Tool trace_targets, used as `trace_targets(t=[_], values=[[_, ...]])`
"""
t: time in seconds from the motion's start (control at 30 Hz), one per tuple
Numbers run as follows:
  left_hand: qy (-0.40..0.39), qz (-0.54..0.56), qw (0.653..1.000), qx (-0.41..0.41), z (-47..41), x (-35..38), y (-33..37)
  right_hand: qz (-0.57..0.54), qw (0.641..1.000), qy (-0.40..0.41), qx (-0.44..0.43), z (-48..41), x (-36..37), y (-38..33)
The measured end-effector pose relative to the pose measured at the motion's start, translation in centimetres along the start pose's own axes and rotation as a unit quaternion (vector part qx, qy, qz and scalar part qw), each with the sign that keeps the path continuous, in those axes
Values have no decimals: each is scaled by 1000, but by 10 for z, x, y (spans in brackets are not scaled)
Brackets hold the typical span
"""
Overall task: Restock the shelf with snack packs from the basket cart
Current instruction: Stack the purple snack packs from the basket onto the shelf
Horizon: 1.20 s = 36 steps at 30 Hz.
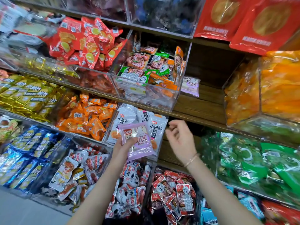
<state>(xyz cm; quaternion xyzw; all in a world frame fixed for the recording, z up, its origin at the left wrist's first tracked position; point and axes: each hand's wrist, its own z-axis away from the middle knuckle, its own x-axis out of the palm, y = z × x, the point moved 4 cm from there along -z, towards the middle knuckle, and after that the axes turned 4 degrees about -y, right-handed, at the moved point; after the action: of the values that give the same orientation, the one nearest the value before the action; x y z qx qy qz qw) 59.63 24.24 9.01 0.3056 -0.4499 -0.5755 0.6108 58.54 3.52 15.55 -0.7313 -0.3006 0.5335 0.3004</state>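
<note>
Head view shows your left hand (122,146) gripping the purple snack pack (141,142) by its lower edge, raised before the white packs (156,129); your right hand (179,140) hangs loosely curled, empty; the pack looks light, soft and crinkly, so pinch a sealed edge.

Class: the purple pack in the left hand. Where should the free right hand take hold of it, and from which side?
Probably its right edge, from the right. The left hand grips the purple pack at its lower left, thumb on the front, leaving the right side bare, facing the empty right hand. Flat and thin: pinch it.
</note>
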Motion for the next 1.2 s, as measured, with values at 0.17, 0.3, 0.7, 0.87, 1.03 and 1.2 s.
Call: trace_targets(t=[0.17, 0.3, 0.7, 0.87, 1.03, 1.2], values=[[-13, -11, 1000, 15, 9, 19, 5, -142, 972, -126, 139, 37, 36, -13], [-41, -78, 995, 37, 13, 41, 12, -222, 960, -81, 153, 43, 25, -10], [-22, -135, 991, 0, -8, 54, -11, -296, 877, 205, 318, 32, -54, 61], [-50, -129, 990, 14, -5, 54, -11, -339, 838, 246, 349, 3, -73, 83], [-51, -129, 990, 14, -6, 53, -12, -380, 837, 256, 298, 9, -72, 86], [-51, -118, 992, 7, -8, 53, -14, -39, 935, 229, 267, 35, -71, 70]])
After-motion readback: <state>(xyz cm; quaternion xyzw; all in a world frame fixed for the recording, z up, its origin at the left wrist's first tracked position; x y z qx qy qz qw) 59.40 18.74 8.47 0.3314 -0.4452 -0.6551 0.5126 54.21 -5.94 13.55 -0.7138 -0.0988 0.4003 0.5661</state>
